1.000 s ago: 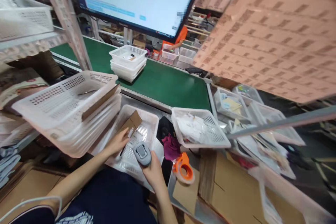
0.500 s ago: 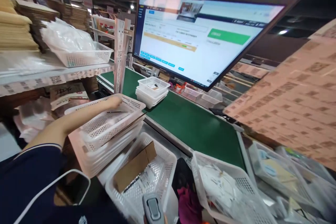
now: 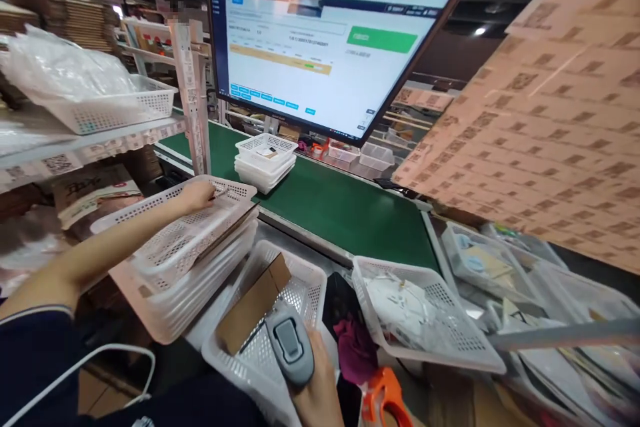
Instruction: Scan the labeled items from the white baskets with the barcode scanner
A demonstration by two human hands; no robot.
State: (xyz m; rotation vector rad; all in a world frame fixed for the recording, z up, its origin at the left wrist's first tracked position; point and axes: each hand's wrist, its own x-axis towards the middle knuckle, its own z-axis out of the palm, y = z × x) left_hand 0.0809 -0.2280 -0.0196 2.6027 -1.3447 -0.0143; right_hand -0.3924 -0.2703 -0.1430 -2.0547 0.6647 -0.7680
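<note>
Right hand (image 3: 317, 380) wraps round a grey handheld device (image 3: 290, 343), holding it over the lower basket (image 3: 314, 297), in which a folded piece of cardboard (image 3: 255, 307) leans. Left hand (image 3: 197, 197) reaches into the upper basket (image 3: 173, 243), the top one of a nested stack; its fingers are curled beside a thin dark strip (image 3: 221, 193), but I cannot tell whether they pinch it or merely touch it.

That strip is slim, so a loose pinch could let it slip, or an end could catch in the basket's perforations. If the left forearm pressed on the near rim, the upper basket might tip or slide, since the stack looks uneven. The device hangs close above the cardboard, so a careless dip of the right wrist could knock it. A white cable (image 3: 110, 348) loops near the left sleeve (image 3: 35, 347) and could snag if that arm swung back low. Beside the right forearm, an orange tape dispenser (image 3: 383, 395) might be bumped by a wide turn.
</note>
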